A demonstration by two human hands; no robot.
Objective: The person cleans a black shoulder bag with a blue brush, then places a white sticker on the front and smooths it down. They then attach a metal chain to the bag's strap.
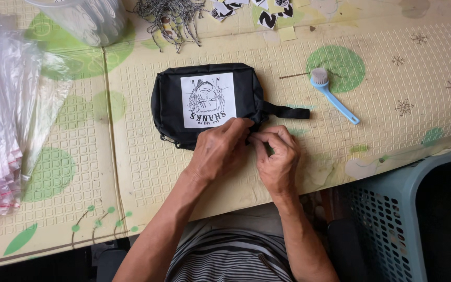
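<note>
Black pouch [204,104] (soft, light fabric) lies on counter [382,136]; both hands, left hand [217,151] and right hand [276,156], pinch its five-o'clock edge, likely best hold.

This looks like a small home workshop where pouches get finished and packed by hand. The bench [382,130] is covered with a cream foam mat with green dots and snowflake marks, worn and stained, not a factory surface. A black pouch [204,102] with a printed white patch lies in the middle of it. Left of the pouch sits a heap of clear plastic bags [6,115]. Beyond the pouch lie a bundle of speckled cords [173,18] and loose black-and-white stickers [257,13]. Right of the pouch lies a blue brush [332,94], and a pale blue plastic basket [392,219] stands below the bench edge.
</note>
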